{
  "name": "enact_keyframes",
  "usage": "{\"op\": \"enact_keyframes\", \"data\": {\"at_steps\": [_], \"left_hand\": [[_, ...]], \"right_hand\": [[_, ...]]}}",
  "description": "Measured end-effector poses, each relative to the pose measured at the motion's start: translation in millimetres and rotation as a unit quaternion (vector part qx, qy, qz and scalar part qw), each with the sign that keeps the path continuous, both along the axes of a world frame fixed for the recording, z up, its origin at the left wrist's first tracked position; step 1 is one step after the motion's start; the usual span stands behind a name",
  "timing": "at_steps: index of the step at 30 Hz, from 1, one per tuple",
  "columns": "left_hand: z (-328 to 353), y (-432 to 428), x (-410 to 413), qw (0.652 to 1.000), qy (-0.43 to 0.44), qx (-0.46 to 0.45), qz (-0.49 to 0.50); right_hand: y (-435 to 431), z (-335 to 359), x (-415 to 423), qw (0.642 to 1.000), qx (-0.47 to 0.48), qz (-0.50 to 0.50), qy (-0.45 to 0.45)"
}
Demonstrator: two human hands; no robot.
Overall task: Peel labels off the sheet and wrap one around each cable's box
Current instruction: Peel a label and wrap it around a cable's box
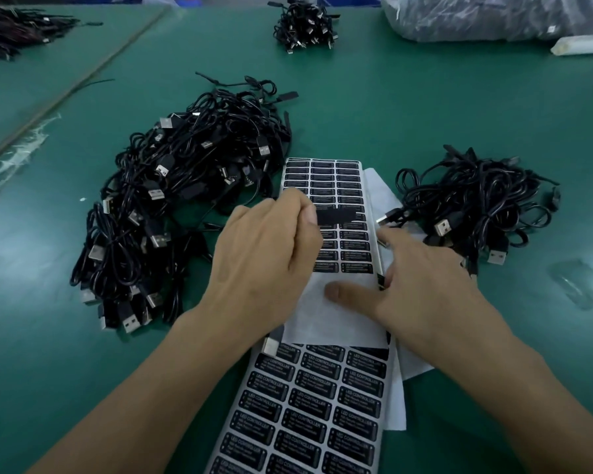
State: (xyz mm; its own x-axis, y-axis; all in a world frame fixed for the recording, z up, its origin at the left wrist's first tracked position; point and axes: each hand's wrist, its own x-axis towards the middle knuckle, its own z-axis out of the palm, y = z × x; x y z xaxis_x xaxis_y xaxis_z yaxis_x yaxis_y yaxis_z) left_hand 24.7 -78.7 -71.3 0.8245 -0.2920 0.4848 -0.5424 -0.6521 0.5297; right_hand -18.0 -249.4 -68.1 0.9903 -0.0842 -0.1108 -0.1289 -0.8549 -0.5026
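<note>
Green matting (425, 97) covers a workbench seen from above, with both of a person's bare forearms reaching in from the bottom edge.

The left hand (264, 254) is curled and pinches a dark oblong piece (336, 215) between thumb and fingers. The piece is blurred, but it is probably one cable's inline box, held just above the label sheet (322, 179) so a sticker can be brought to it.

The right hand (421, 285) lies spread and flat on the same sheet. Its thumb presses the bare white backing where the labels are already gone, and its forefinger sits at the sheet's right edge, likely pinning the paper so it does not lift. A small dark sliver shows between thumb and forefinger. Whether it is a peeled label cannot be told.

The sheet has rows of black labels left in its far half. Below it, nearer the person, a second sheet (308, 405) of black "LED CONTROLLER" labels looks full. A silver USB plug (271, 342) rests where the two sheets overlap.

Left of the label sheet is a large heap of black USB cables (185, 186), and right of it a smaller heap (476, 200). Far beyond the sheet sit a tied cable bundle (303, 23) and a clear plastic bag (493, 15).
</note>
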Motion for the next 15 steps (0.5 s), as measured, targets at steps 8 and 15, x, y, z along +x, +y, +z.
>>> {"op": "enact_keyframes", "data": {"at_steps": [8,15], "left_hand": [[1,-5,-8,0.991,0.121,0.044,-0.046],[-3,2,-1,0.997,0.057,0.052,0.027]], "right_hand": [[-6,-1,4,0.986,0.159,-0.016,-0.041],[-13,3,9,0.934,0.350,-0.073,-0.008]]}}
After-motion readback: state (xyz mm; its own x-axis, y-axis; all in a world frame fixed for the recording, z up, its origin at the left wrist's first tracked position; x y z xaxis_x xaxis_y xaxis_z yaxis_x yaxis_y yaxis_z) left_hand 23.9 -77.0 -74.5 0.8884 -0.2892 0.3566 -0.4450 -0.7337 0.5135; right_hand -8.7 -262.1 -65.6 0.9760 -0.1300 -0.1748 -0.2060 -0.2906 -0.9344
